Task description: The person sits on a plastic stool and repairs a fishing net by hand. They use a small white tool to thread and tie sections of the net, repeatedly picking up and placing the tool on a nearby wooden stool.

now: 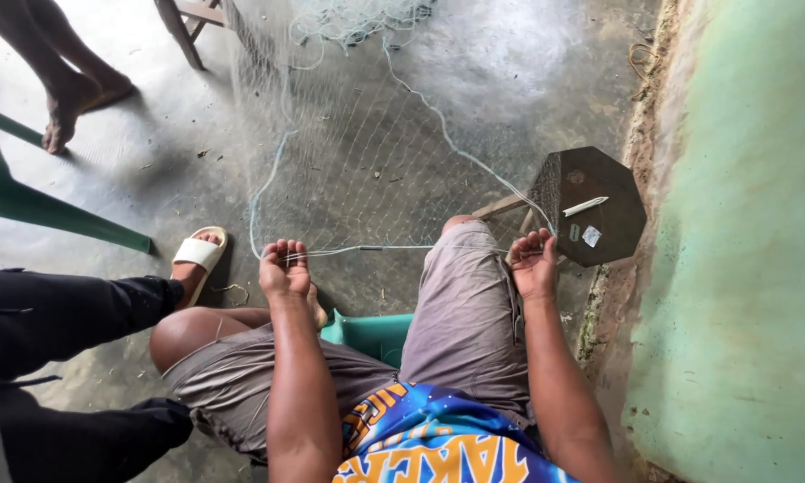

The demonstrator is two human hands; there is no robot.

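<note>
Sitting on a green plastic seat [376, 333], we held a stretch of pale, thin fishing net [358, 152] out over the grey concrete floor [510, 80]. Our left hand [284, 268] was closed in a loose fist, its fingers curled over the net's light blue edge cord [367, 249], which it gripped just in front of our left knee. Our right hand [534, 264] was half closed, fingers bent around the same cord and fine mesh, and it sat right beside the dark 8-sided wooden stool [604, 192], touching or nearly touching its near edge; we could not tell which. Between the 2 hands the cord ran taut, left of the stool. The net spread away from us, beyond the stool's left side, toward a wooden frame leg [181, 31] far from the stool at the top.

On the stool lay a slim white netting needle [586, 206] and, just nearer to us, a small pale square scrap [591, 236]. Right of the stool rose a rough green painted wall [742, 241]. Well left of the stool stood a green plastic chair [27, 201], with another person's bare feet [72, 94] beyond it. Our left foot wore a white slide sandal [199, 253], well left of the stool. A person's black-trousered legs [63, 313] lay farthest left of the stool.
</note>
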